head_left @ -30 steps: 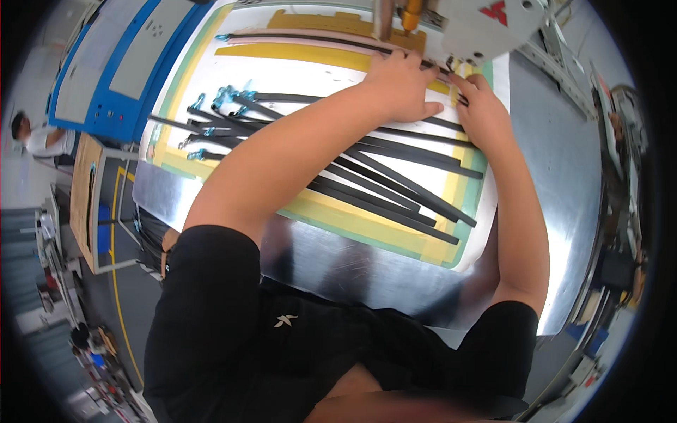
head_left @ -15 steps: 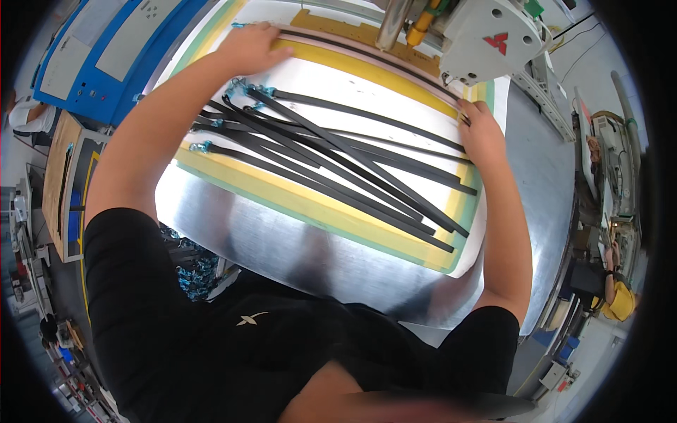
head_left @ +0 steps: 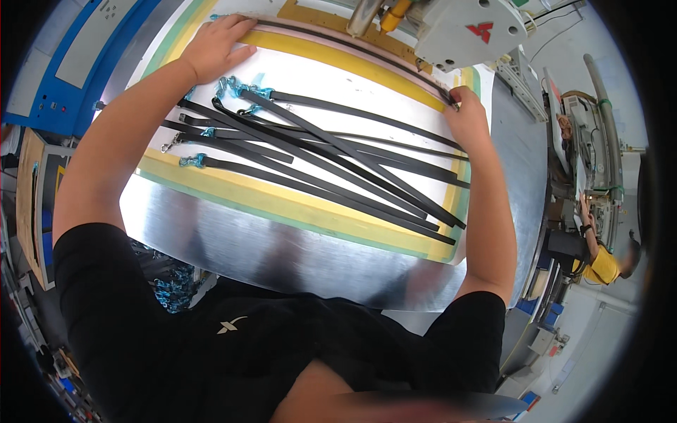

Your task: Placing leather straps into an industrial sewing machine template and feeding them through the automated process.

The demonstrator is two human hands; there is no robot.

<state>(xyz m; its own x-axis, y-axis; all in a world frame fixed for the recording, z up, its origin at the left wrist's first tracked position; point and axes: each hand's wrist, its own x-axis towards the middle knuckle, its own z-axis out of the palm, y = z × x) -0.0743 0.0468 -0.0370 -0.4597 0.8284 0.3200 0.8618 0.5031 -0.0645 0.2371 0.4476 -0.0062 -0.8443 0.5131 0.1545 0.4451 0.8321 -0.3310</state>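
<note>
My left hand (head_left: 217,51) lies with fingers extended and thumb apart over the left end of a long black strap (head_left: 338,41), which rests along a pink strip (head_left: 395,65) beside a yellow band (head_left: 352,65). My right hand (head_left: 465,120) is closed on that strap's right end. Below, several loose black straps (head_left: 352,163) lie crossed on a white sheet (head_left: 310,72) bordered with yellow and green tape, many with metal clasps in blue film (head_left: 190,161) at their left ends.
A machine head (head_left: 462,39) with an orange cylinder (head_left: 393,17) hangs above the far side. The steel table (head_left: 233,229) has blue-wrapped pieces (head_left: 169,296) below its near-left edge. A blue machine (head_left: 49,63) stands at left. A person in yellow (head_left: 601,268) is at far right.
My left hand has moved leftward along the long strap to its left end. My right hand stays at the right end. The view has shifted, bringing the person in yellow further into sight.
</note>
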